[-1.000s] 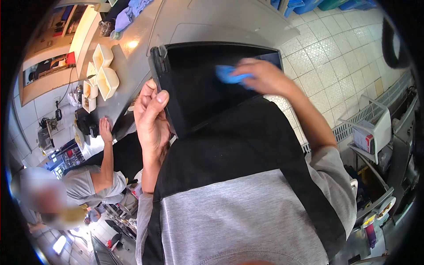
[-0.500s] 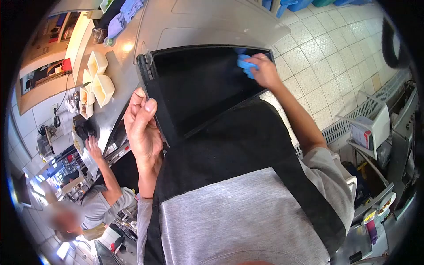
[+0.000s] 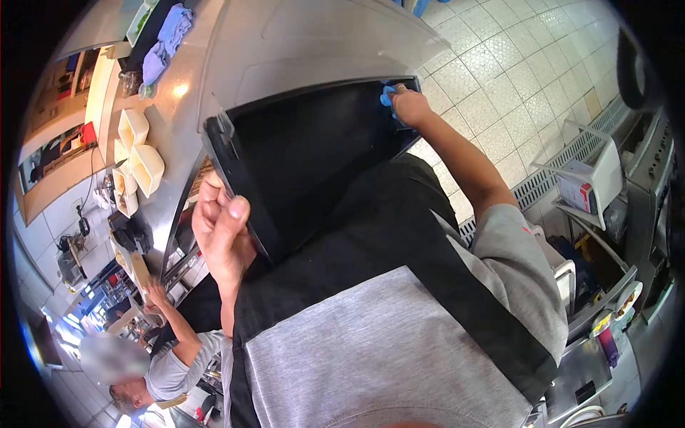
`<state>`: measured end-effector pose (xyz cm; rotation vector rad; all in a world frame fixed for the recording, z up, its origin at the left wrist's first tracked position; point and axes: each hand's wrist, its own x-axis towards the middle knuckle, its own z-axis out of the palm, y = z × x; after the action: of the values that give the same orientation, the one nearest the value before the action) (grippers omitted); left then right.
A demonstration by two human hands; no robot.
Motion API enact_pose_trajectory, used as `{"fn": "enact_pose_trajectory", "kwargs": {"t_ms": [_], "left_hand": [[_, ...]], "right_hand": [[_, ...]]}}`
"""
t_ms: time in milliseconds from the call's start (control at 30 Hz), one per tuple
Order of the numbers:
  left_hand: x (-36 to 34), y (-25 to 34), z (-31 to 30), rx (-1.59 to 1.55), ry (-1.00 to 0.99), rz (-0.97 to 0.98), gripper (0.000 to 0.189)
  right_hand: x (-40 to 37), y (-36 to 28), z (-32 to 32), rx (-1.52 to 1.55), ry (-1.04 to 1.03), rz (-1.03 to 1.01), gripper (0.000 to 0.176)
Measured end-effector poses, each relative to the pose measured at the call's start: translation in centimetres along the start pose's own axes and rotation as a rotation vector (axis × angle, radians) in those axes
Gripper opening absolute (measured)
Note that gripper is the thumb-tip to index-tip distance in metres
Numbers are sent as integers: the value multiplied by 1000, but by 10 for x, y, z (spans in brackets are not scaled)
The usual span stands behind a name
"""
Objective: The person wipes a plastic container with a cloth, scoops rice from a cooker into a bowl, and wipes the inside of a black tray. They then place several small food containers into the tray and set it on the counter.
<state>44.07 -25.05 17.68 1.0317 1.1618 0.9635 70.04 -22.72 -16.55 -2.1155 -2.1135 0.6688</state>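
A black box-like bin (image 3: 307, 143) is tilted toward me against my apron, its dark inside in view. From its far edge extends a large translucent lid (image 3: 314, 50). My left hand (image 3: 222, 228) grips the bin's near-left edge, thumb on top and fingers curled around it. In the far right corner of the bin, my right hand (image 3: 410, 107) is closed on a blue cloth (image 3: 387, 95), pressing it against the inner wall. Most of the cloth is hidden by the fingers.
On the left, a steel counter (image 3: 168, 121) carries several cream containers (image 3: 146, 171) and a folded blue towel (image 3: 171, 36). A co-worker (image 3: 168, 357) stands at lower left. Tiled floor (image 3: 485, 78) and a white rack (image 3: 596, 182) with a box lie to the right.
My right hand has moved with the blue cloth deeper into the bin's far right corner. The bin has tilted and shifted a little left in view. The co-worker's arm has lowered.
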Motion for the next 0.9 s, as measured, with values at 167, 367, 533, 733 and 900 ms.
{"fn": "enact_pose_trajectory", "kwargs": {"t_ms": [167,367,533,733,900], "left_hand": [[-3,-8,-11,-29,-38,-105,45],[1,-16,-11,-22,-46,-96,45],[10,-12,-6,8,-32,-121,43],[17,-5,-11,29,-67,-54,38],[28,-7,-20,-16,-65,-43,34]], "right_hand": [[-18,7,14,-61,-452,-108,30],[-25,-17,14,-197,-657,-207,25],[-13,-20,37,-280,-789,-259,24],[-25,98,-34,-520,-667,-143,20],[-38,113,-130,13,-372,165,37]]}}
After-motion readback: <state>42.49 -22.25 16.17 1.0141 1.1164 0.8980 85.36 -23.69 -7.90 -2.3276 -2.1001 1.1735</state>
